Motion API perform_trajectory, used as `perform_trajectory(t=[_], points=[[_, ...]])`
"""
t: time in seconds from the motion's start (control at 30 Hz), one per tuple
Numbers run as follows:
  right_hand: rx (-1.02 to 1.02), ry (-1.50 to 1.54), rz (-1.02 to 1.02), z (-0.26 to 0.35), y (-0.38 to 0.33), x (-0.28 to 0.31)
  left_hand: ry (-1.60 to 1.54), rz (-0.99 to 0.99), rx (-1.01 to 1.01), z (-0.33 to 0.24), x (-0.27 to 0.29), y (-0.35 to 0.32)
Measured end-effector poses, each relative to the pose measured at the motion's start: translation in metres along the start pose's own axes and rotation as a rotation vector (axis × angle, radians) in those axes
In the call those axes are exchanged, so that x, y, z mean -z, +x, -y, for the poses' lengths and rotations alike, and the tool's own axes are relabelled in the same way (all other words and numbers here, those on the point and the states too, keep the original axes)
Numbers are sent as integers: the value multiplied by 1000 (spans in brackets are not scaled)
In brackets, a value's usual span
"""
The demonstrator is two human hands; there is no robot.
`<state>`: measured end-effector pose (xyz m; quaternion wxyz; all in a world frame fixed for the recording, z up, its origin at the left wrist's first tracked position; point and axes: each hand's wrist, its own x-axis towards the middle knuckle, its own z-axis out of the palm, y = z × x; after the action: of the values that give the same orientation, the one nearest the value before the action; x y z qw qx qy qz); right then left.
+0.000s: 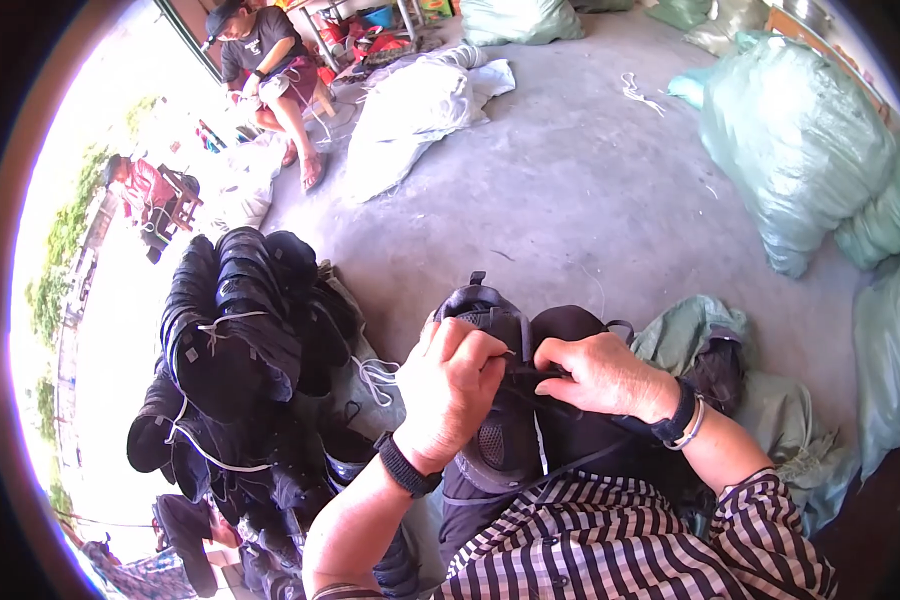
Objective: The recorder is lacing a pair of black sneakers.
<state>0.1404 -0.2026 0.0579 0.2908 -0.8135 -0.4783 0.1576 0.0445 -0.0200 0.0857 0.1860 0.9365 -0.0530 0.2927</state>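
Observation:
A dark grey and black shoe (pixel 495 450) with mesh panels lies across my lap, its heel loop pointing away from me. My left hand (pixel 448 385) is closed over its left side, fingers curled at the lacing. Opposite it, my right hand (pixel 605 375) pinches a thin black shoelace (pixel 530 372) between thumb and forefinger. That lace runs between both hands; the left fingertips partly hide their grip. A thin white strip (pixel 541 445) shows just below the hands, along the shoe's side.
Stacked black shoe uppers (pixel 235 370), tied with white cord, stand to my left. Green sacks (pixel 795 140) bulge at the far right, and a crumpled sack (pixel 695 325) lies nearer. A white sack (pixel 410 115) rests ahead on the floor. Two seated people (pixel 260 70) are at the far left.

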Motion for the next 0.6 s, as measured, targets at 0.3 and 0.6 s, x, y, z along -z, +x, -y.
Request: perform_trajectory(t=[0.3,0.6], points=[[-400,1400,-11,-68,-14,6,-112,-62,249,18,-19,-27],[-604,1078,-305,-106,-36,12,-375,-40,583,22,-8,-73]])
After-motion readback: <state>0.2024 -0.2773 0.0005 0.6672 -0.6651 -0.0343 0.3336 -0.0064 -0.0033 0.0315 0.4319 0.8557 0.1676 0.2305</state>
